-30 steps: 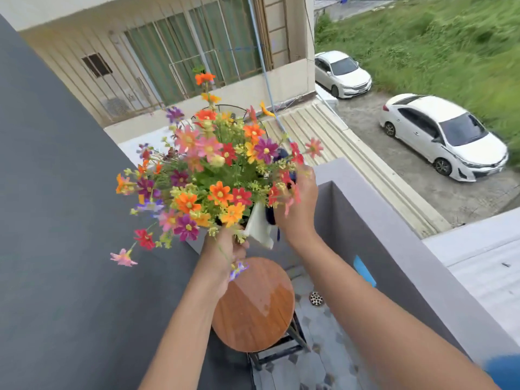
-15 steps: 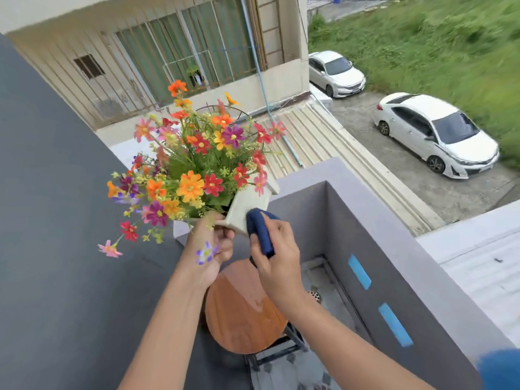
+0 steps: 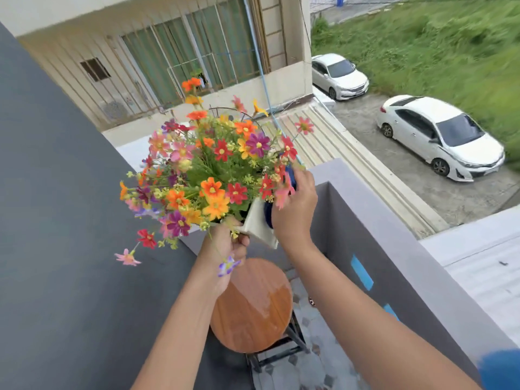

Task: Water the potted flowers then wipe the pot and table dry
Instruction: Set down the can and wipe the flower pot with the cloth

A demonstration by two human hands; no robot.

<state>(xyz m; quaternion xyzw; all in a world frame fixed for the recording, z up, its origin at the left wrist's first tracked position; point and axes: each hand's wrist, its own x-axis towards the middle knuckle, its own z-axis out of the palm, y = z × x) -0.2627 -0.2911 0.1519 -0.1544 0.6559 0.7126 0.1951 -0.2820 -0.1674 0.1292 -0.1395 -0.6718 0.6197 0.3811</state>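
Observation:
A white square pot (image 3: 257,223) full of orange, red, pink and purple flowers (image 3: 213,164) is held up in the air above a round wooden table (image 3: 253,308). My left hand (image 3: 225,246) grips the pot's near lower corner. My right hand (image 3: 295,209) presses a dark blue cloth (image 3: 268,213) against the pot's right side; most of the cloth is hidden under my fingers and the blooms. The tabletop has a shiny wet patch on its right half.
A grey balcony parapet (image 3: 394,229) with blue tape marks runs on the right, a dark grey wall (image 3: 56,220) on the left. The table stands on a black metal frame (image 3: 281,353) over a tiled floor with a drain. Two white cars are parked far below.
My right hand with the blue cloth has slid from the pot's near face up along its right side. The pot has tilted and lifted slightly.

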